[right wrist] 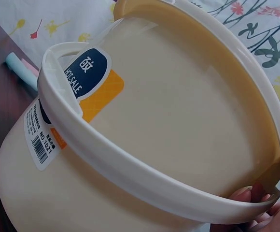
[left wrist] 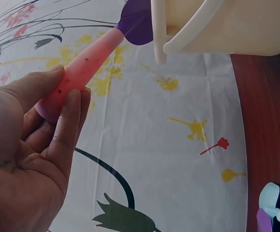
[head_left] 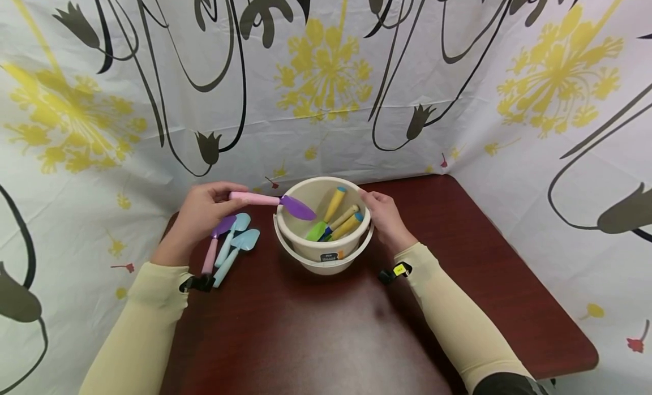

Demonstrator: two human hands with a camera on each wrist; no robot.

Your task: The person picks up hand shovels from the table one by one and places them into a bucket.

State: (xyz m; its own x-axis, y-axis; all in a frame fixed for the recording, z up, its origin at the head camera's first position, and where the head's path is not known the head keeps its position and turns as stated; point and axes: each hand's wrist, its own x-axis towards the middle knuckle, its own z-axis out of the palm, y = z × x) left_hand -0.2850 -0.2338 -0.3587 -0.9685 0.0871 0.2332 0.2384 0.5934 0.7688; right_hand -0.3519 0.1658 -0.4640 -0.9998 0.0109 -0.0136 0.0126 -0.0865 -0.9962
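Note:
My left hand [head_left: 198,214] grips the pink handle of a small trowel [head_left: 257,198], whose purple blade [left wrist: 137,21] reaches over the left rim of a cream bucket [head_left: 305,247]. That bucket sits inside a second cream bucket [head_left: 326,269], which has a carrying handle. Several small garden tools [head_left: 334,205] with yellow handles lean inside the inner bucket; a green blade and blue parts show among them. At the right side my right hand [head_left: 384,217] holds the rim, its fingertips [right wrist: 243,194] curled at the edge in the right wrist view.
Left of the buckets, beside my left forearm, lie two light blue trowels [head_left: 236,248] and another pink-handled purple trowel [head_left: 210,253]. All stand on a dark red-brown table [head_left: 285,338]. A flower-patterned white cloth [head_left: 326,140] hangs close behind and along the sides.

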